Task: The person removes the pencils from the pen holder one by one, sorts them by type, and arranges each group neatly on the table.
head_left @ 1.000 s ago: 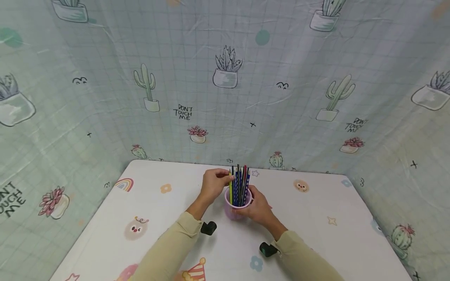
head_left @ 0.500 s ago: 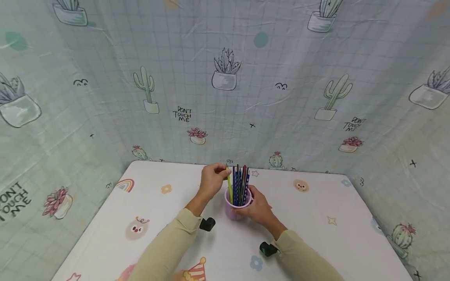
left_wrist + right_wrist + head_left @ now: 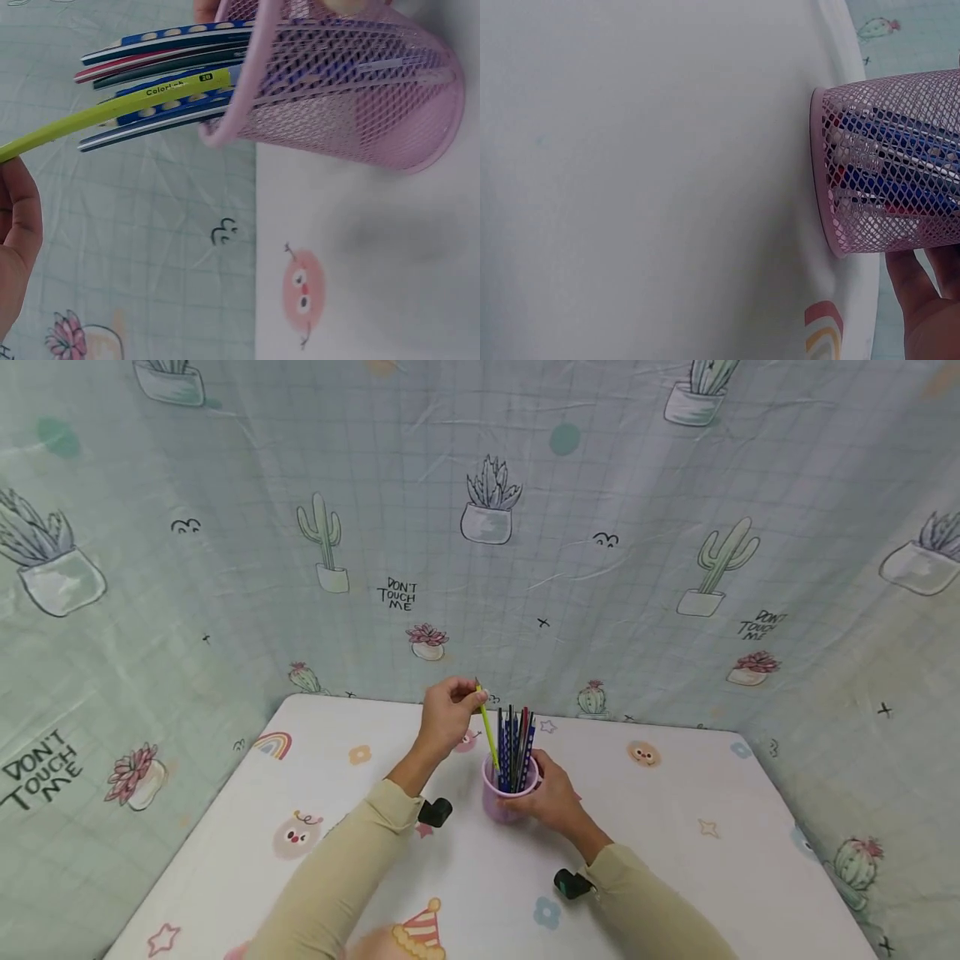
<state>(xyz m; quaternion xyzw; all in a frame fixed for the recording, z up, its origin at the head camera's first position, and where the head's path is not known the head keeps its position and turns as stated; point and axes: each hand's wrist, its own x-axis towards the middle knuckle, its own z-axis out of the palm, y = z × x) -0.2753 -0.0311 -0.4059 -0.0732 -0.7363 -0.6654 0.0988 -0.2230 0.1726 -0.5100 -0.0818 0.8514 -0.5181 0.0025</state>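
Yellow, the pencil (image 3: 488, 729) slants from the left hand (image 3: 446, 712), whose fingers and thumb pinch its upper end, to the mouth of the pink mesh cup (image 3: 495, 803). The transfer looks partway done: most of its length is outside, its lower end at the rim. Other pencils (image 3: 514, 747) remain bunched inside. The cup stands upright on the counter (image 3: 637, 806), clasped by the right hand's (image 3: 557, 797) curled fingers.

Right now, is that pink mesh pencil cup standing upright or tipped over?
Upright: in the head view, the pink mesh pencil cup opens upward, pencils rise from it, and the right hand holds its side.
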